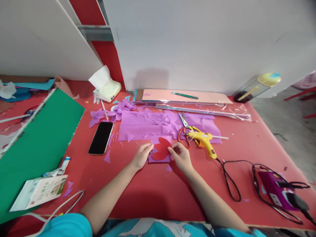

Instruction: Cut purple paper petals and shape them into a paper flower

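Observation:
A red heart-shaped paper piece point(161, 149) lies on a small purple paper piece point(158, 158) on the red table point(153, 191). My left hand point(142, 155) rests at its left edge, fingers curled against the purple paper. On the right side, my right hand point(181, 155) pinches the red piece's edge between thumb and fingers. Orange-handled scissors point(184, 126) and a yellow glue gun point(203, 140) lie just beyond my right hand.
A black phone point(101, 138) lies left of the large purple sheet point(153, 125). A green board point(37, 144), a tissue pack point(107, 89), a small box point(39, 191), pink sheets point(182, 96) and a purple power strip point(276, 189) with black cables surround the work spot.

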A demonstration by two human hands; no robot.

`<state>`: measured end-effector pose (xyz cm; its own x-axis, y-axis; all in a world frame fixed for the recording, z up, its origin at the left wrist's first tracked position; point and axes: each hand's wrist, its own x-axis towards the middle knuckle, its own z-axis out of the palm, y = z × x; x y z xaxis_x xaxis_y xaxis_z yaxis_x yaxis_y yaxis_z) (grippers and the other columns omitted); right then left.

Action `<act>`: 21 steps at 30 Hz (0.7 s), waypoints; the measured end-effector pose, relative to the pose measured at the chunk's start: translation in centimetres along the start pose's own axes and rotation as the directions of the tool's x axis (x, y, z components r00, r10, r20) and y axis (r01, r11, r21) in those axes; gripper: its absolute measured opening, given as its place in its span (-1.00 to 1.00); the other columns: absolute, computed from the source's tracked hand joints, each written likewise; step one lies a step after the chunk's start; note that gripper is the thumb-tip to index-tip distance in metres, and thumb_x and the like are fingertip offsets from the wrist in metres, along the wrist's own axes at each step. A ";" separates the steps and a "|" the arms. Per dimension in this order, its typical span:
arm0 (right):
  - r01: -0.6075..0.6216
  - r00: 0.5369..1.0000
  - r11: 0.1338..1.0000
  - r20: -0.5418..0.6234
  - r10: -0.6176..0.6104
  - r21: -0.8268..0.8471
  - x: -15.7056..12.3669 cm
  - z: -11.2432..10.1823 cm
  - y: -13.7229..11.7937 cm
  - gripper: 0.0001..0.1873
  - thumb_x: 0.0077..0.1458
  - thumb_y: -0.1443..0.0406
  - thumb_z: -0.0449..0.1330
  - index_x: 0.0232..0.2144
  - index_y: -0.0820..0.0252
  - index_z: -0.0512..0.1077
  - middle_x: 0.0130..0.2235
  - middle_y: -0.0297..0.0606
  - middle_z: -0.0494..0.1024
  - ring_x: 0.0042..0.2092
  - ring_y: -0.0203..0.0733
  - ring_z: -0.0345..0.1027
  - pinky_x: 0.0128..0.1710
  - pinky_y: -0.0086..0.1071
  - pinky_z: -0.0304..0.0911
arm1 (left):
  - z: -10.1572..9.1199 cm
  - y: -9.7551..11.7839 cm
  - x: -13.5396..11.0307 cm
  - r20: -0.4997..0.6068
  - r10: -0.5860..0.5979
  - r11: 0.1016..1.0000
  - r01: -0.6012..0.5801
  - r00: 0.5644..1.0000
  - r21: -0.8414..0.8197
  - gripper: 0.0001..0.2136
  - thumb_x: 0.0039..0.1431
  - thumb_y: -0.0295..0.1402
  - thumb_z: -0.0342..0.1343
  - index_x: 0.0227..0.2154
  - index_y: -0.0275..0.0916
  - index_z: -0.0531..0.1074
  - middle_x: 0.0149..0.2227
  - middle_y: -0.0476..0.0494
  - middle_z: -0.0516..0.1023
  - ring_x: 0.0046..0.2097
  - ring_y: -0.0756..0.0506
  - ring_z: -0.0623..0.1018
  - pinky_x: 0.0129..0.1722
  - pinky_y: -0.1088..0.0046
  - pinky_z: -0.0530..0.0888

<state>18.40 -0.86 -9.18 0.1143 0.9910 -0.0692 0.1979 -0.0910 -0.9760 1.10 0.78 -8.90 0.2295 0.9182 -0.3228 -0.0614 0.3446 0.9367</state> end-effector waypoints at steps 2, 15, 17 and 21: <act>0.002 1.000 1.000 0.001 -0.002 -0.001 0.0 0.0 0.0 -0.78 -0.04 0.19 0.15 -0.57 0.17 0.24 -0.59 -0.41 0.29 -0.55 -0.34 0.18 -0.55 -0.46 0.12 | 0.0 0.1 0.0 0.003 0.001 1.000 -0.001 1.000 0.009 -0.67 0.02 -0.09 0.01 -0.61 -0.28 0.27 -0.66 0.05 0.26 -0.57 0.05 0.28 -0.56 0.53 0.21; -0.128 0.990 0.906 0.001 0.140 0.404 0.1 0.0 -0.4 -0.79 -0.03 0.20 0.17 -0.31 0.11 0.31 -0.52 -0.43 0.40 -0.49 -0.37 0.25 -0.47 -0.49 0.18 | 0.1 0.9 -0.1 -0.052 0.034 0.987 -0.026 0.998 0.159 -0.72 -0.06 -0.16 0.13 -0.60 -0.31 0.33 -0.65 0.03 0.33 -0.55 0.03 0.32 -0.56 0.54 0.20; -0.227 0.974 0.845 0.097 0.206 0.485 0.1 0.0 -0.3 -0.74 -0.02 0.17 0.17 -0.25 0.12 0.31 -0.49 -0.40 0.44 -0.50 -0.39 0.27 -0.51 -0.51 0.16 | 0.1 1.0 -0.2 -0.054 0.038 0.985 -0.029 0.998 0.172 -0.72 -0.06 -0.16 0.13 -0.60 -0.31 0.33 -0.65 0.02 0.34 -0.55 0.02 0.33 -0.57 0.54 0.21; -0.314 0.948 0.831 0.193 0.252 0.460 0.3 0.0 0.0 -0.69 -0.14 0.15 0.27 -0.34 0.15 0.33 -0.56 -0.45 0.39 -0.57 -0.42 0.20 -0.63 -0.56 0.03 | 0.1 1.2 -0.2 -0.043 0.039 0.980 -0.030 0.998 0.199 -0.73 -0.07 -0.18 0.14 -0.61 -0.31 0.34 -0.67 0.03 0.33 -0.56 0.02 0.34 -0.59 0.55 0.21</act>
<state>18.40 -0.59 -9.16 -0.0292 0.9357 -0.3516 -0.3190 -0.3420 -0.8839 1.11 0.97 -7.68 0.1853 0.9384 -0.2917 0.1259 0.2717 0.9541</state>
